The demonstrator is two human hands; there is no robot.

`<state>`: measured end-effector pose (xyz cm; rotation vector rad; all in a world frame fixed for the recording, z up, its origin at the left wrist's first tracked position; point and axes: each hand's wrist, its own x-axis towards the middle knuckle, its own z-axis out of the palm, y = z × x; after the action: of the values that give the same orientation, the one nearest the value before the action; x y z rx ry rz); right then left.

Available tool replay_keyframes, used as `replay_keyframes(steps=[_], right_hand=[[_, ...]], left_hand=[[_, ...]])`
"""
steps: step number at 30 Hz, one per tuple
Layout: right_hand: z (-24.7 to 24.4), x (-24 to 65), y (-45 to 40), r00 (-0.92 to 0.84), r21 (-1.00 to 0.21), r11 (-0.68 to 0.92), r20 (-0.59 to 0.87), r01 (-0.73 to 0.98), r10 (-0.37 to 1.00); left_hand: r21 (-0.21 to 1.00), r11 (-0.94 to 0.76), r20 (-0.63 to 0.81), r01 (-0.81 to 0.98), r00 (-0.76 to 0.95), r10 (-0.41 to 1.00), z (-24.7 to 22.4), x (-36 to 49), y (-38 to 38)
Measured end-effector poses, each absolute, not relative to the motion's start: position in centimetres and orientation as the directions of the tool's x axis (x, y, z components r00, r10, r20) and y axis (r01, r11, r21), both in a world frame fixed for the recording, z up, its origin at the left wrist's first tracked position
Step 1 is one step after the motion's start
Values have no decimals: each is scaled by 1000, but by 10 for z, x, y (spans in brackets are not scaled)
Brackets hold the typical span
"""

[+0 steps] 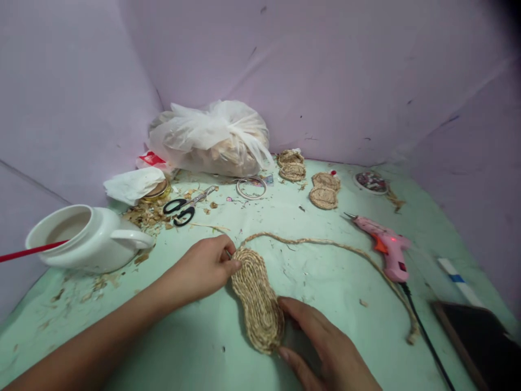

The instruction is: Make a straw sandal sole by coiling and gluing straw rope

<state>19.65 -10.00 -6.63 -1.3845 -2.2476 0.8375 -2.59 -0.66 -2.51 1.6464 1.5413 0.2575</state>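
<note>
Step looks like shaping the rope coil by hand; next move likely calls for guiding the loose rope snug along its rim (glue gun is off to the right, red light on). Coil is between both hands, on or just above the bench. Left grip pinches its upper left edge; right grip is spread, fingertips at the lower right rim.
</note>
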Motion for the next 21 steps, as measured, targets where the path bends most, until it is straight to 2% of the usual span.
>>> replay_keyframes(steps=[3, 5, 6, 7, 8, 9, 10, 13, 17, 19, 21], right_hand=[[-46, 218, -88, -343, -666, 258, 3, 700, 939], [-29, 248, -69, -149, -633, 139, 37, 762, 988], [-21, 267, -58, 2, -608, 27, 46, 793, 999], [-12, 287, -45, 183, -558, -114, 69, 822, 981], [-4, 306, -33, 333, -452, -279, 43, 847, 942], [2, 324, -21, 453, -304, -429, 9, 850, 891], [5, 339, -10, 512, -230, -504, -27, 833, 859], [0, 364, 14, 550, -185, -571, -154, 800, 821], [-26, 358, 29, 470, -249, -550, -316, 797, 824], [-35, 352, 30, 431, -294, -531, -343, 795, 835], [-39, 349, 27, 412, -354, -502, -302, 789, 860]], left_hand=[[771, 368, -529, 519, 202, 824, -34, -21, -5], [782, 454, -571, 427, 198, 796, -41, -18, -5], [780, 482, -584, 398, 189, 789, -44, -18, -5], [791, 492, -580, 364, 189, 792, -47, -18, -5], [792, 500, -584, 351, 194, 788, -49, -18, -5], [783, 511, -596, 355, 193, 779, -51, -19, -4], [773, 523, -609, 359, 192, 769, -52, -19, -3], [776, 535, -611, 334, 191, 768, -49, -18, -2], [784, 529, -602, 325, 191, 775, -46, -16, -4], [798, 515, -585, 312, 196, 787, -47, -16, -5], [818, 499, -565, 287, 233, 792, -48, -16, -6]])
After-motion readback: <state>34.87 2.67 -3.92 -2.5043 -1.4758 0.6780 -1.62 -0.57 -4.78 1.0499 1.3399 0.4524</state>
